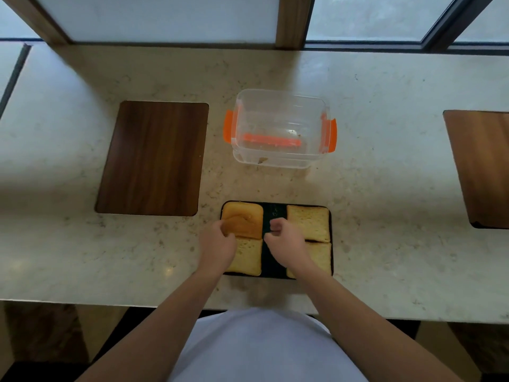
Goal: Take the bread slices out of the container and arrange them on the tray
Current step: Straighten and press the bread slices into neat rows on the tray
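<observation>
1. Here, a pale stone counter (358, 216) fills the view from edge to edge, with window panes along its far side at 12 o'clock.
2. A dark wooden board (151, 158) is set into the counter at 10 o'clock from the tray; a second wooden board (482, 166) sits at 3 o'clock, cut off by the frame.
3. The clear container (279, 128), with orange clips on both ends, stands at 12 o'clock from the tray, well apart from it. No slices show inside; only a crumb or two lies on its floor.
4. The black tray (267, 216) lies near the counter's front edge, straight ahead of the person.
5. Four bread slices rest on the tray, two per side, with a bare dark strip between them. The crust slice (245, 220) is at the tray's 10 o'clock corner, a pale slice (308, 221) at 2 o'clock, another slice (249, 256) at 7 o'clock, and the last slice (321, 256) at 5 o'clock, partly hidden by the forearm.
6. The left hand (217, 244) has its fingers curled on the near left corner of the crust slice, pinching it.
7. The right hand (283, 241) hovers over the tray's middle strip, fingers curled loosely inward; I cannot tell if it holds anything.
</observation>
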A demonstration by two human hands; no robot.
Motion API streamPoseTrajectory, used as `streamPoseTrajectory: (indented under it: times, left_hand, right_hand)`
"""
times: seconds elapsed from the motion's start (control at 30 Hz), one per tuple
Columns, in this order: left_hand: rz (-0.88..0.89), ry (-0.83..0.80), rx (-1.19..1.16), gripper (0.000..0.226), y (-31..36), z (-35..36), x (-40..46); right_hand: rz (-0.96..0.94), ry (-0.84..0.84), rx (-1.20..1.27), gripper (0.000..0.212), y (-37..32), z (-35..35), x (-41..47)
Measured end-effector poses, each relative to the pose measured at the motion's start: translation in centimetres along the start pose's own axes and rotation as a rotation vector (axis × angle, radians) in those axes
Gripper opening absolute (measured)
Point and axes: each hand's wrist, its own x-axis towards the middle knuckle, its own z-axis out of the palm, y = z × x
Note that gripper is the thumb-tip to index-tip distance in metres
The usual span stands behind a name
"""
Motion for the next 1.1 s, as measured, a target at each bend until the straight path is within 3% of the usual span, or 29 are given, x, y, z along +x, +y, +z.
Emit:
streamPoseTrajectory:
  times: [0.13, 0.37, 0.73, 1.1]
  left_hand:
    - [-0.061, -0.029, 0.022, 0.015, 0.2, 0.1, 1.2]
    - [-0.138, -0.032, -0.013, 0.044, -0.1, 0.2, 2.3]
    - [-0.142, -0.032, 0.025, 0.037, 0.3, 0.3, 1.8]
    - [-0.194, -0.070, 0.009, 0.054, 0.8, 0.7, 1.6]
  right_hand:
    - [0.106, -0.015, 0.079, 0.051, -1.2, 1.8, 1.0]
    - [0.091, -0.019, 0.022, 0.045, -1.5, 1.9, 1.9]
    - [0.109, 0.021, 0.119, 0.040, -1.0, 2.0, 1.9]
    - [0.096, 0.034, 0.132, 0.040, -1.1, 1.5, 2.0]
